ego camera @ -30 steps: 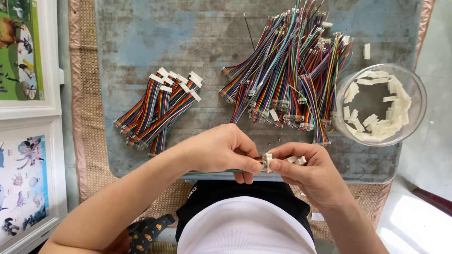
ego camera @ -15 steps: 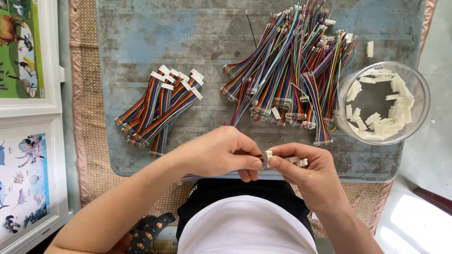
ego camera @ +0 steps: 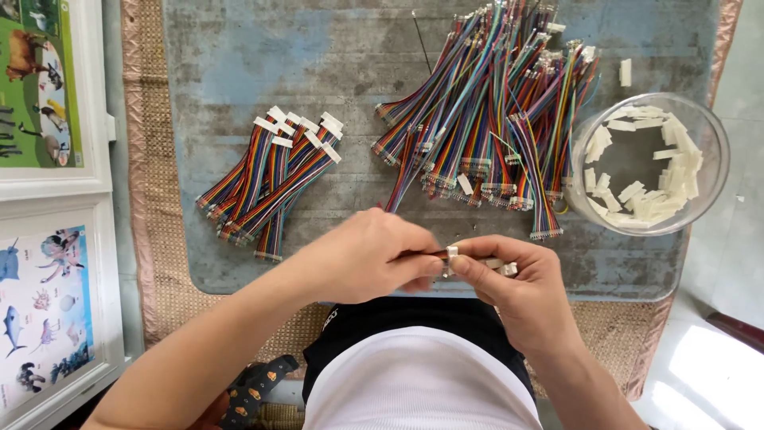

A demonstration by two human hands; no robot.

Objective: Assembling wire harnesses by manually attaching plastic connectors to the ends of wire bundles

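Seen from the head camera, a person seated at a worn grey-blue work board (ego camera: 239, 56) brings both hands together at its near edge. The left hand (ego camera: 368, 261) is closed in a pinch on the end of a multicoloured ribbon cable (ego camera: 420, 255), of which only a short dark stretch shows between the fingers. The right hand (ego camera: 521, 288) meets it from the other side, thumb and forefinger pinched on a small white plastic connector (ego camera: 452, 252) held right against the cable's end; further pale pieces show tucked in the same hand, too hidden to identify. Cable and connector sit in the air just above the board's front edge, over the person's lap.

Beyond the left hand lies a small bundle of rainbow cables with white connectors (ego camera: 267, 179), fanned diagonally. Farther right, a much larger heap of rainbow cables (ego camera: 489, 127) spreads across the board. Just beside that heap stands a clear round bowl (ego camera: 711, 135) holding loose white connector housings (ego camera: 637, 195); one stray white housing (ego camera: 625, 72) lies on the board above it. A woven mat (ego camera: 143, 255) lies under the board, and illustrated animal posters (ego camera: 40, 295) lie at the left.
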